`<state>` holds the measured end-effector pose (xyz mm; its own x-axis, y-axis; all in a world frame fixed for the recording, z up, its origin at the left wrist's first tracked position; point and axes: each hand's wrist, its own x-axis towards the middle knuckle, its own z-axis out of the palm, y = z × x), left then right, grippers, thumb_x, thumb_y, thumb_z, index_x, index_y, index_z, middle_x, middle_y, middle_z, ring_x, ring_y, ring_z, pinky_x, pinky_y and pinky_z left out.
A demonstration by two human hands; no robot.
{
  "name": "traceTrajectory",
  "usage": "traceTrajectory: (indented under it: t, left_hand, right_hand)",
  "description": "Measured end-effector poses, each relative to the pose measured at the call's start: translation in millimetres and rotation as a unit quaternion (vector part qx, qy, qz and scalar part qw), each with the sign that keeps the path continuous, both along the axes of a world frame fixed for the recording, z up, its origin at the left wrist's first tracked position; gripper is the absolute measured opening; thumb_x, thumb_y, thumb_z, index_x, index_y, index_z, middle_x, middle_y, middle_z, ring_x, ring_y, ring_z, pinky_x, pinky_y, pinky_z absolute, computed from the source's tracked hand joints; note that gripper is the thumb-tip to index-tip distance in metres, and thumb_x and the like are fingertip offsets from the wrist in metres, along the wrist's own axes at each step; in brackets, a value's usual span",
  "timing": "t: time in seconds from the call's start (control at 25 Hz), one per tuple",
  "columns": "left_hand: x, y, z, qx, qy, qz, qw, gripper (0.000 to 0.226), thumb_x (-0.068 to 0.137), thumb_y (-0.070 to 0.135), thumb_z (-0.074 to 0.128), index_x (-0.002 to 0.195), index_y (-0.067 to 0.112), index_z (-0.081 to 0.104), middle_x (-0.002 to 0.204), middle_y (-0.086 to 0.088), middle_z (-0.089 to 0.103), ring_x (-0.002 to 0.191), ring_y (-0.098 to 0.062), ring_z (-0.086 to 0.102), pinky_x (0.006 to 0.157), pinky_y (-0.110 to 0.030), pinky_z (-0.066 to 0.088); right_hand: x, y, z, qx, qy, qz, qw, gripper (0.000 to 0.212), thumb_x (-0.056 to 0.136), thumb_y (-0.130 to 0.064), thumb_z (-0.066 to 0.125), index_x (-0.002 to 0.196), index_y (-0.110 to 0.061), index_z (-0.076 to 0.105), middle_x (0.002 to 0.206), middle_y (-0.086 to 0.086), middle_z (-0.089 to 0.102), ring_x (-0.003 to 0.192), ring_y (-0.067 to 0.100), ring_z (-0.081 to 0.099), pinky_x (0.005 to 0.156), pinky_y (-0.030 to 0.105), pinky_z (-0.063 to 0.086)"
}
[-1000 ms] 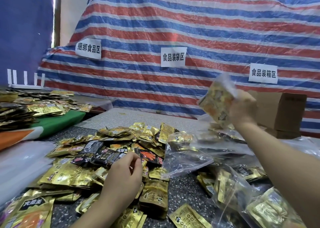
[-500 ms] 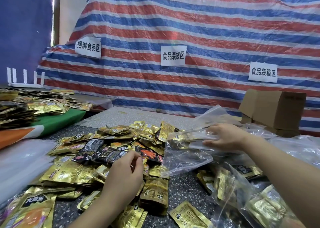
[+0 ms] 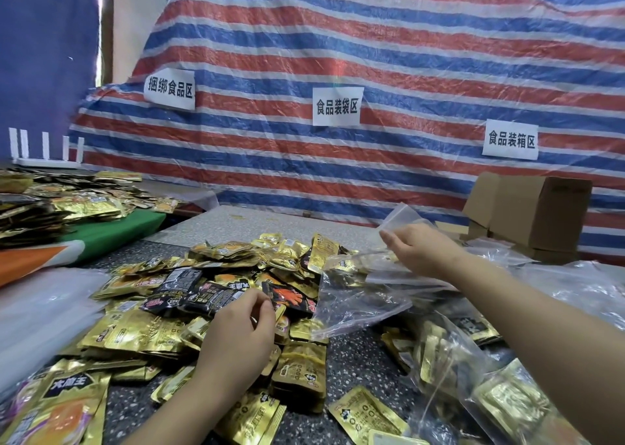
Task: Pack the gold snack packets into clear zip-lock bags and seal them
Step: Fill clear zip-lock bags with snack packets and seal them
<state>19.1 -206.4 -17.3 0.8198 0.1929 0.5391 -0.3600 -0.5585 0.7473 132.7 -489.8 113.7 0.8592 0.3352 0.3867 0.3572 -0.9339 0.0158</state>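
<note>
A heap of gold snack packets (image 3: 142,333) covers the speckled table (image 3: 358,360), with a few black packets (image 3: 199,296) mixed in. My left hand (image 3: 236,340) rests on the heap, its fingers curled over the packets near a black one. My right hand (image 3: 419,248) pinches the top of an empty clear zip-lock bag (image 3: 399,221), lifted off a loose pile of clear bags (image 3: 355,302). Filled clear bags of gold packets (image 3: 473,387) lie at the lower right, under my right forearm.
A cardboard box (image 3: 537,214) stands at the back right. A striped tarp (image 3: 372,56) with paper signs hangs behind the table. More gold packets (image 3: 67,204) lie on a green-covered surface at the left. White plastic sheeting (image 3: 37,309) lies at the near left.
My right hand let go of a filled bag it held up at the right, came down to the clear-bag pile and now lifts an empty bag. My left hand stayed on the heap.
</note>
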Motion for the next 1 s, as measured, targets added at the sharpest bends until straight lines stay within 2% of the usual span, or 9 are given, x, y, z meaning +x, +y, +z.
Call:
traceTrajectory:
  t: [0.08, 0.16, 0.2, 0.28, 0.36, 0.52, 0.76, 0.88, 1.0]
  left_hand:
    - [0, 0, 0, -0.001, 0.0, 0.001, 1.0, 0.024, 0.099, 0.025, 0.052, 0.075, 0.029, 0.057, 0.053, 0.005, 0.055, 0.043, -0.006, 0.047, 0.041, -0.022, 0.034]
    - [1, 0, -1, 0.001, 0.006, 0.004, 1.0, 0.023, 0.099, 0.026, 0.051, 0.076, 0.029, 0.057, 0.053, 0.005, 0.055, 0.043, -0.005, 0.047, 0.04, -0.02, 0.032]
    - [2, 0, -1, 0.003, 0.009, 0.007, 1.0, 0.023, 0.099, 0.026, 0.051, 0.076, 0.029, 0.057, 0.054, 0.006, 0.055, 0.043, -0.004, 0.046, 0.041, -0.019, 0.031]
    - [2, 0, -2, 0.008, 0.014, 0.008, 1.0, 0.024, 0.099, 0.026, 0.051, 0.076, 0.029, 0.056, 0.054, 0.006, 0.055, 0.043, -0.004, 0.046, 0.041, -0.018, 0.031]
    - [2, 0, -2, 0.012, 0.015, 0.006, 1.0, 0.024, 0.099, 0.026, 0.05, 0.076, 0.028, 0.056, 0.055, 0.005, 0.055, 0.044, -0.004, 0.047, 0.041, -0.018, 0.031]
    - [3, 0, -2, 0.007, 0.019, 0.003, 1.0, 0.024, 0.1, 0.026, 0.049, 0.076, 0.027, 0.056, 0.055, 0.006, 0.055, 0.043, -0.005, 0.046, 0.042, -0.02, 0.032]
    - [2, 0, -3, 0.0, 0.018, 0.0, 1.0, 0.02, 0.1, 0.026, 0.049, 0.081, 0.028, 0.056, 0.06, 0.006, 0.057, 0.045, -0.005, 0.047, 0.043, -0.021, 0.034]
    - [1, -1, -1, -0.029, 0.009, 0.023, 0.999, 0.005, 0.1, 0.028, 0.047, 0.1, 0.029, 0.052, 0.075, 0.009, 0.06, 0.053, -0.006, 0.054, 0.049, -0.025, 0.043]
    - [0, 3, 2, -0.063, -0.01, 0.041, 0.997, 0.014, 0.099, 0.029, 0.046, 0.113, 0.032, 0.043, 0.083, 0.009, 0.06, 0.056, -0.009, 0.057, 0.049, -0.027, 0.043]
  right_hand:
    - [2, 4, -1, -0.029, -0.025, -0.013, 0.999, 0.045, 0.1, -0.057, 0.035, 0.11, -0.025, 0.065, 0.123, 0.0, 0.064, 0.104, 0.016, 0.061, 0.082, 0.033, 0.048]
    - [5, 3, -7, -0.087, 0.004, -0.046, 0.995, 0.056, 0.1, -0.058, 0.035, 0.143, -0.025, 0.047, 0.15, 0.0, 0.046, 0.132, 0.02, 0.048, 0.107, 0.041, 0.041]
    - [6, 2, -13, -0.117, 0.032, -0.065, 0.99, 0.062, 0.099, -0.062, 0.03, 0.149, -0.027, 0.039, 0.156, 0.0, 0.039, 0.14, 0.022, 0.04, 0.114, 0.044, 0.034]
    - [7, -2, -31, -0.17, 0.063, -0.095, 0.979, 0.069, 0.096, -0.068, 0.022, 0.152, -0.03, 0.032, 0.159, 0.0, 0.033, 0.146, 0.023, 0.029, 0.12, 0.049, 0.022]
    - [7, -5, -45, -0.196, 0.056, -0.111, 0.973, 0.072, 0.093, -0.071, 0.02, 0.153, -0.031, 0.028, 0.16, 0.001, 0.031, 0.149, 0.024, 0.022, 0.12, 0.052, 0.016]
    - [8, -2, -50, -0.197, 0.048, -0.121, 0.972, 0.074, 0.092, -0.071, 0.022, 0.155, -0.031, 0.025, 0.161, 0.003, 0.029, 0.15, 0.025, 0.018, 0.121, 0.054, 0.012]
    - [-5, 15, -39, -0.125, -0.019, -0.094, 0.988, 0.072, 0.097, -0.066, 0.009, 0.153, -0.026, 0.029, 0.157, 0.0, 0.037, 0.144, 0.02, 0.034, 0.119, 0.047, 0.021]
    - [-19, 38, -31, -0.066, -0.071, -0.041, 0.994, 0.071, 0.099, -0.062, 0.01, 0.151, -0.02, 0.035, 0.153, 0.002, 0.043, 0.139, 0.019, 0.041, 0.115, 0.041, 0.029]
    - [-40, 68, -16, 0.03, -0.151, 0.039, 0.987, 0.067, 0.101, -0.055, 0.015, 0.139, -0.012, 0.049, 0.135, 0.008, 0.059, 0.123, 0.022, 0.054, 0.104, 0.039, 0.04]
